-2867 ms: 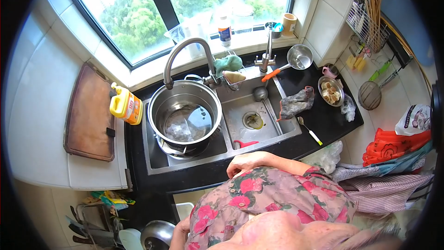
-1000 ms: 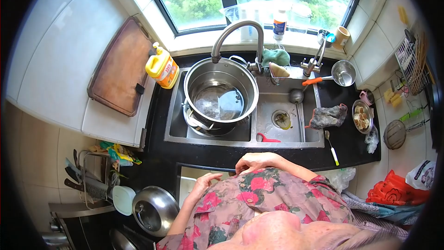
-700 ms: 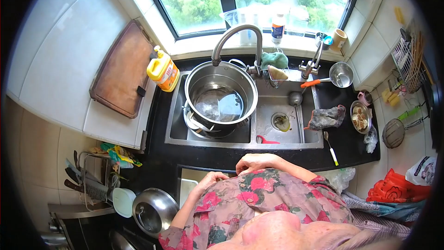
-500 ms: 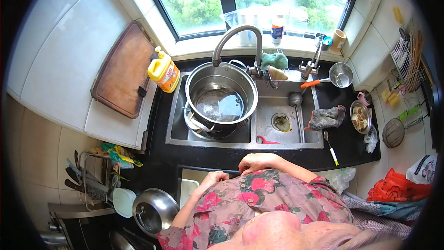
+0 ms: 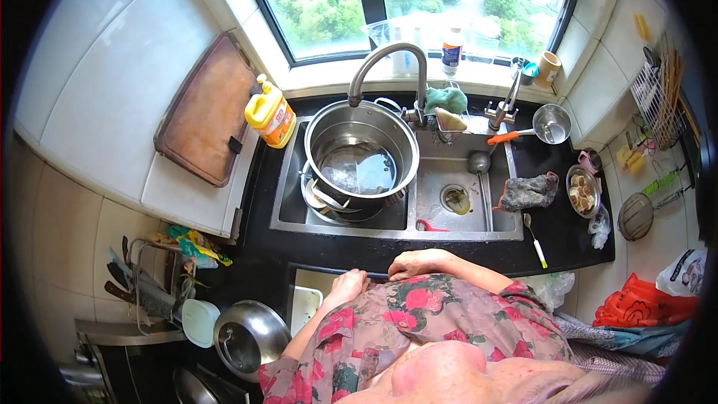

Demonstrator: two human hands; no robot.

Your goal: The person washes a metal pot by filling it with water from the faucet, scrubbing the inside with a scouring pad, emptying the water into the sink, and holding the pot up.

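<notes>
My left hand (image 5: 349, 285) is at the front edge of the black counter (image 5: 262, 254), beside an opening where a white tray (image 5: 305, 307) shows. Its fingers are curled, with the tips hidden from above. My right hand (image 5: 416, 262) rests close by at the same edge, in front of the sink, also with curled fingers. What either hand grips, if anything, is out of sight. Ahead of them a large steel pot (image 5: 410, 172) with water in it stands in the left basin of the double sink (image 5: 486, 235), under the curved faucet (image 5: 396, 48).
A ladle (image 5: 479, 161) leans in the right basin near a red-handled item (image 5: 430, 226). On the right lie a grey cloth (image 5: 527, 191), a spoon (image 5: 537, 243) and a bowl of food pieces (image 5: 582, 188). A yellow detergent bottle (image 5: 271, 114) and cutting board (image 5: 206, 108) stand left.
My left hand has moved slightly up, closer to the counter edge. More of the white tray shows. The whole view has shifted a little; the pot and sink items stay put.
</notes>
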